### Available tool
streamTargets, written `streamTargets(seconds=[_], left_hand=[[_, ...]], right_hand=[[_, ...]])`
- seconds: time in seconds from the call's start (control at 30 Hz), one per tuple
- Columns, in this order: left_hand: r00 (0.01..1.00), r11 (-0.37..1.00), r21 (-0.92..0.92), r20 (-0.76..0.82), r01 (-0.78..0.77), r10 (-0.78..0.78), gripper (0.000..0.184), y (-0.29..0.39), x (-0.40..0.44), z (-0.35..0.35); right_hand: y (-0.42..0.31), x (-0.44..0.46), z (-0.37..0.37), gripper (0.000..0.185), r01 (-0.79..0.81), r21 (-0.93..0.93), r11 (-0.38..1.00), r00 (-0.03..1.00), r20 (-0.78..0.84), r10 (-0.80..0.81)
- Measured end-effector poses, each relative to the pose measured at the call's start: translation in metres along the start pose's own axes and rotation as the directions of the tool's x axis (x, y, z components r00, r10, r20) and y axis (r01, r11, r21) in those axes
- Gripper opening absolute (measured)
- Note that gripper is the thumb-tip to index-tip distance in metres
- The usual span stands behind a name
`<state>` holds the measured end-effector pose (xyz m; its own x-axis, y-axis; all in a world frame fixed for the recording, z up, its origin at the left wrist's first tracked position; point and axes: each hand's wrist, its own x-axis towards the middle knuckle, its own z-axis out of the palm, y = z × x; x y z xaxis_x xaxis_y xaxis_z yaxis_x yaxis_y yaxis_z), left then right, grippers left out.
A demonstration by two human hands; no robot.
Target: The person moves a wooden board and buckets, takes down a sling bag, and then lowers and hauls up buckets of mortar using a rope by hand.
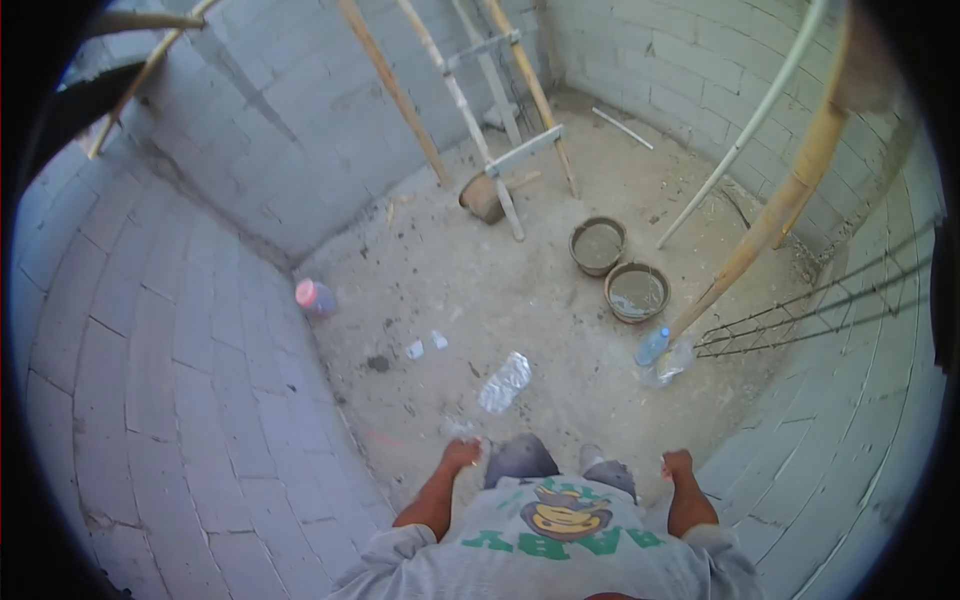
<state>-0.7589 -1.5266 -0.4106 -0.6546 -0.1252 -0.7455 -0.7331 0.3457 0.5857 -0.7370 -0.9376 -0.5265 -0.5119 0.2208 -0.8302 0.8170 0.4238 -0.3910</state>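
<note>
My left hand (463,453) is low in the view, beside my left knee, with its fingers curled; whether it holds anything is too small to tell. On the other side, my right hand (677,463) hangs next to my right leg, its fingers bent, with a small pale spot at the fingertips that I cannot make out. A crumpled silver foil sheet (505,383) lies on the floor ahead of my left hand. Beyond my right hand are a blue-capped plastic bottle (653,346) and a clear plastic bag (673,364), side by side.
Two round buckets of grey mix (598,246) (637,292) stand ahead. A wooden ladder (480,130) leans by the far wall near a tipped brown bucket (481,198). Bamboo poles (790,200) and steel rods (820,310) slant at right. A pink-lidded container (315,297) sits by the left wall.
</note>
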Motion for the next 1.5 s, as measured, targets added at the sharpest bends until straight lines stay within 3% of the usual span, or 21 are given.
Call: streamTargets(seconds=[0.07, 0.33, 0.43, 0.5, 0.53, 0.57, 0.63, 0.7, 0.8, 0.87, 0.9, 0.97, 1.03, 1.1, 1.13, 1.23, 1.3, 1.33, 1.37, 1.4, 1.5], left_hand=[[0.988, 0.969, -0.243, -0.155, -0.050, 0.012, 0.029, 0.065, -0.036, 0.005], [0.901, 0.884, -0.350, -0.191, 0.309, -0.390, 0.032, 0.027, 0.094, -0.029], [0.845, 0.847, -0.199, -0.121, 0.493, -0.521, 0.036, 0.054, 0.133, -0.065], [0.894, 0.865, -0.288, -0.062, 0.410, -0.444, 0.045, 0.071, 0.192, -0.100], [0.914, 0.866, -0.335, -0.033, 0.371, -0.404, 0.050, 0.083, 0.219, -0.119], [0.901, 0.838, -0.471, -0.175, 0.277, -0.397, 0.055, 0.124, 0.242, -0.141], [0.920, 0.972, -0.131, -0.318, 0.196, -0.228, 0.054, 0.183, 0.294, -0.201], [0.949, 0.937, -0.342, -0.269, 0.068, -0.167, 0.040, 0.276, 0.281, -0.272], [0.898, 0.798, -0.533, -0.440, -0.282, 0.024, 0.039, 0.354, 0.277, -0.345], [0.840, 0.754, -0.557, -0.542, -0.349, -0.012, 0.039, 0.374, 0.276, -0.379], [0.817, 0.739, -0.573, -0.575, -0.354, -0.054, 0.039, 0.369, 0.282, -0.390], [0.814, 0.654, -0.692, -0.547, -0.306, -0.198, 0.037, 0.338, 0.296, -0.397], [0.761, 0.639, -0.757, -0.493, -0.135, -0.423, 0.030, 0.273, 0.319, -0.378], [0.766, 0.906, -0.142, -0.491, 0.399, -0.414, 0.029, 0.209, 0.317, -0.337], [0.769, 0.804, 0.204, -0.490, 0.559, -0.410, 0.029, 0.180, 0.316, -0.318], [0.627, 0.598, -0.369, -0.049, 0.712, -0.777, 0.033, 0.132, 0.290, -0.224], [0.496, 0.259, -0.698, 0.158, 0.668, -0.854, 0.030, 0.254, 0.320, -0.267], [0.419, 0.057, -0.794, 0.257, 0.606, -0.871, 0.029, 0.346, 0.338, -0.305], [0.518, 0.163, -0.758, 0.256, 0.632, -0.816, 0.030, 0.348, 0.368, -0.312], [0.611, 0.273, -0.723, 0.252, 0.634, -0.751, 0.031, 0.351, 0.399, -0.318], [0.863, 0.641, -0.631, 0.096, 0.438, -0.495, 0.028, 0.357, 0.540, -0.380]], right_hand=[[-0.073, -0.019, -0.028, 0.015, -0.008, 0.218, 0.976, 0.992, -0.121, 0.035], [-0.327, 0.064, -0.009, 0.019, 0.081, 0.020, 0.997, 0.994, -0.078, -0.079], [-0.329, 0.201, 0.041, 0.018, 0.531, -0.834, 0.149, 0.720, 0.351, -0.599], [-0.467, 0.099, 0.037, 0.013, 0.597, -0.802, -0.019, 0.683, 0.519, -0.514], [-0.527, 0.072, 0.047, 0.014, 0.483, -0.575, 0.660, 0.862, 0.443, -0.245], [-0.553, 0.100, 0.059, 0.014, 0.472, -0.589, 0.655, 0.862, 0.462, -0.206], [-0.623, 0.129, 0.074, 0.017, 0.569, -0.784, 0.248, 0.801, 0.459, -0.386], [-0.672, 0.189, 0.094, 0.023, 0.538, -0.832, 0.135, 0.725, 0.375, -0.578], [-0.797, 0.178, 0.128, 0.021, 0.688, -0.641, 0.341, 0.661, 0.361, -0.658], [-0.855, 0.201, 0.158, 0.021, 0.761, -0.648, 0.032, 0.431, 0.467, -0.772], [-0.881, 0.218, 0.173, 0.021, 0.691, -0.619, -0.374, 0.164, 0.639, -0.752], [-0.938, 0.223, 0.209, 0.023, 0.729, -0.669, -0.147, 0.431, 0.614, -0.661], [-0.986, 0.245, 0.250, 0.025, 0.610, -0.594, 0.524, 0.787, 0.376, -0.490], [-1.035, 0.265, 0.284, 0.027, 0.670, -0.623, 0.403, 0.710, 0.380, -0.593], [-1.063, 0.283, 0.297, 0.028, 0.692, -0.637, 0.340, 0.666, 0.382, -0.640], [-1.137, 0.369, 0.333, 0.028, 0.579, -0.815, 0.020, 0.613, 0.418, -0.671], [-1.217, 0.395, 0.340, 0.032, 0.394, -0.630, 0.669, 0.837, -0.054, -0.544], [-1.205, 0.496, 0.347, 0.033, 0.432, -0.775, 0.461, 0.701, -0.033, -0.712], [-1.218, 0.554, 0.343, 0.035, 0.408, -0.860, 0.307, 0.561, -0.029, -0.828], [-1.288, 0.525, 0.338, 0.038, 0.380, -0.744, 0.549, 0.729, -0.124, -0.673], [-1.325, 0.648, 0.322, 0.044, 0.275, -0.768, 0.578, 0.676, -0.273, -0.684]])
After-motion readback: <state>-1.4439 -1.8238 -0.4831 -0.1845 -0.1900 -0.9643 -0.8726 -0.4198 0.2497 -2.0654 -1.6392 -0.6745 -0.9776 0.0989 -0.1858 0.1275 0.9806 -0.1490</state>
